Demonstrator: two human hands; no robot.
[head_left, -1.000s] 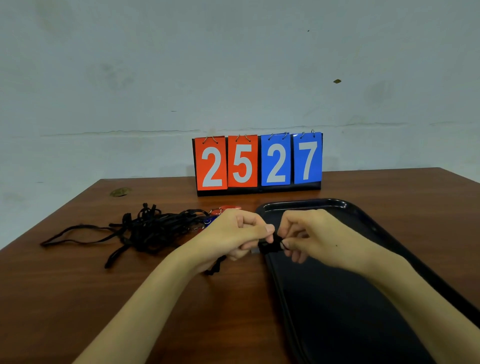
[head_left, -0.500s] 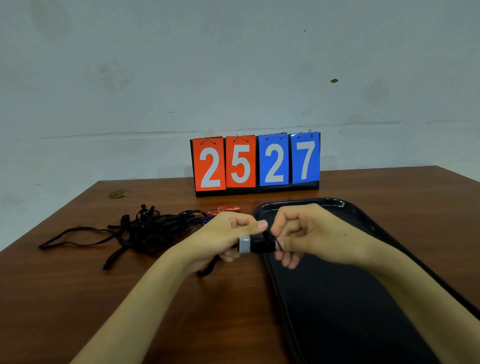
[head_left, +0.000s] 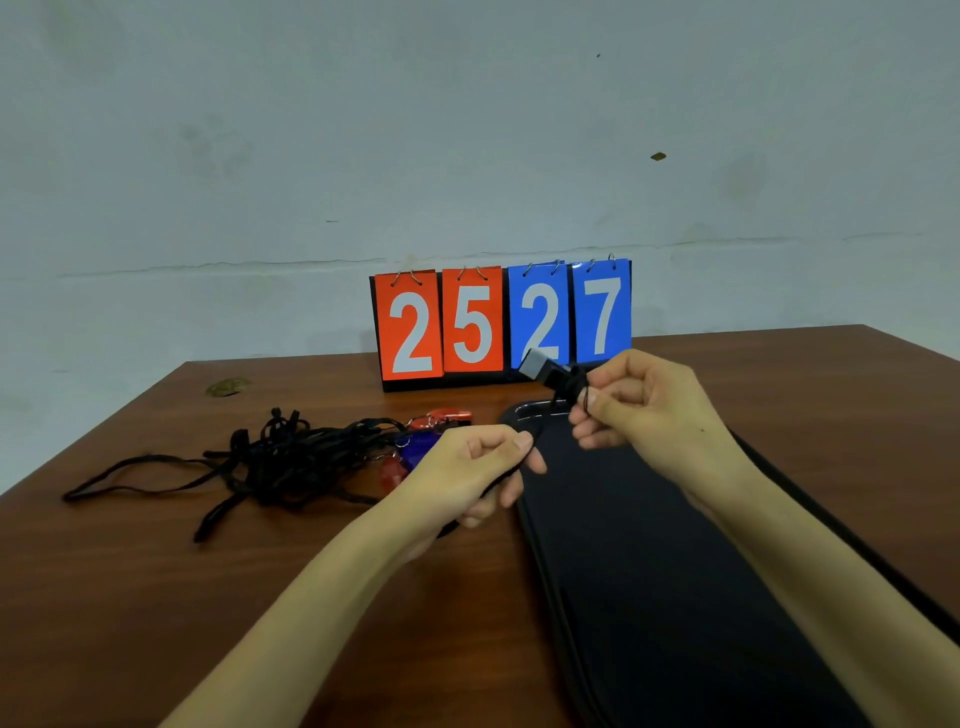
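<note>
Left hand (head_left: 467, 470) curled, right hand (head_left: 641, 410) higher

We see the left grip (head_left: 467, 467) and right grip (head_left: 649, 410) bare, forearms behind them bare too; small dark speck on the right grip's back.

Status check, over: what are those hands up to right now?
Right hand holds black whistle aloft. Left hand grips its cord. Lanyard pile lies apart, leftward.

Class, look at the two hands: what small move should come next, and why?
Probably lower the right hand to lay the black whistle in the tray: it is pinched above the tray's far rim, while the left hand grips its strap.
</note>
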